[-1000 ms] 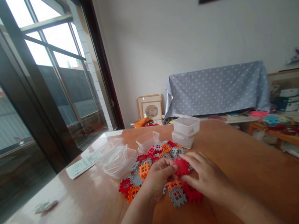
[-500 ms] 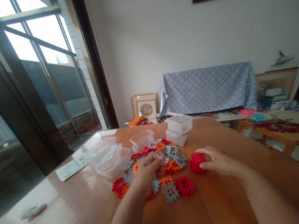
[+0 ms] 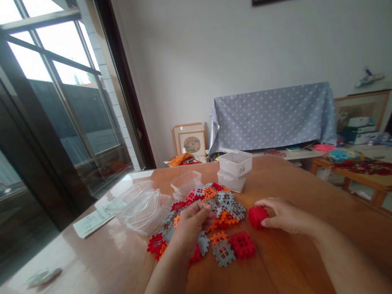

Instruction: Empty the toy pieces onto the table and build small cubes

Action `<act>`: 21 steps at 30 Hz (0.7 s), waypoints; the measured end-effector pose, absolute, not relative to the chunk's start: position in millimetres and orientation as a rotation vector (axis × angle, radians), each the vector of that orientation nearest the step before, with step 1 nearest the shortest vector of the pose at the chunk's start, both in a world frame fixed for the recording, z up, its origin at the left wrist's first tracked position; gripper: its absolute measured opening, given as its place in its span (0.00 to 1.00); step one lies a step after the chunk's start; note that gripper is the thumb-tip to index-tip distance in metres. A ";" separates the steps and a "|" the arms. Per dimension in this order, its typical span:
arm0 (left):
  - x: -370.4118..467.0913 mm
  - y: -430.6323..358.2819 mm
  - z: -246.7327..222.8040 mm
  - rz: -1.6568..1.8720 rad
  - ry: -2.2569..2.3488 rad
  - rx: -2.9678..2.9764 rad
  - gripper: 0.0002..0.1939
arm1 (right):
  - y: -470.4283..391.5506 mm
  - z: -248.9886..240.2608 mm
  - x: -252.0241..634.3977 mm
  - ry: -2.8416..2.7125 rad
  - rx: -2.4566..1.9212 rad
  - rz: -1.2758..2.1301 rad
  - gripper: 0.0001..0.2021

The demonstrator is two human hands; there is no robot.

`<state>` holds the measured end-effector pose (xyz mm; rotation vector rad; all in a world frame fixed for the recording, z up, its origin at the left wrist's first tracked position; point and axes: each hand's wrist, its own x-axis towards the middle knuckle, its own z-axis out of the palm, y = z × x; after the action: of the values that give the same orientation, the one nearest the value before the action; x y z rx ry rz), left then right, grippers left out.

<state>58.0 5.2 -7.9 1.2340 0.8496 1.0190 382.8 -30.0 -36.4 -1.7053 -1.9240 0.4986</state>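
Note:
My right hand has its thumb and fingers at the right-hand edges of a small stack of red square interlocking blocks, gripping the top one. My left hand hovers over a mixed pile of grey, red and orange interlocking blocks, its thumb and fingers pinched together. What it may hold is hidden. Close in front of the pile lie a grey block, partly over an orange block, and a second red stack.
Clear plastic lids and tubs stand left of the pile, beside a paper booklet. Behind the pile are a shallow clear tub and two stacked white tubs. A crumpled pale item lies at the left of the wooden table.
My right hand has moved slightly down and left, bringing its red block down level onto the red stack. My left hand has barely moved.

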 end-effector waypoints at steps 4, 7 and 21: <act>57.2 5.4 -5.7 0.997 0.849 1.238 0.19 | -31.6 -38.4 382.4 -1.927 -1.716 0.506 0.29; 56.2 6.2 -5.5 1.000 0.838 1.240 0.18 | -33.3 -37.6 383.3 -1.914 -1.737 0.490 0.31; 28.0 19.0 6.9 1.260 1.008 1.179 0.20 | -52.6 -8.4 288.8 -2.030 -1.364 0.117 0.14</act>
<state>28.0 19.0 6.9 1.1793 1.0082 1.2601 288.8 -52.6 -8.4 -1.3644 -2.0295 0.1171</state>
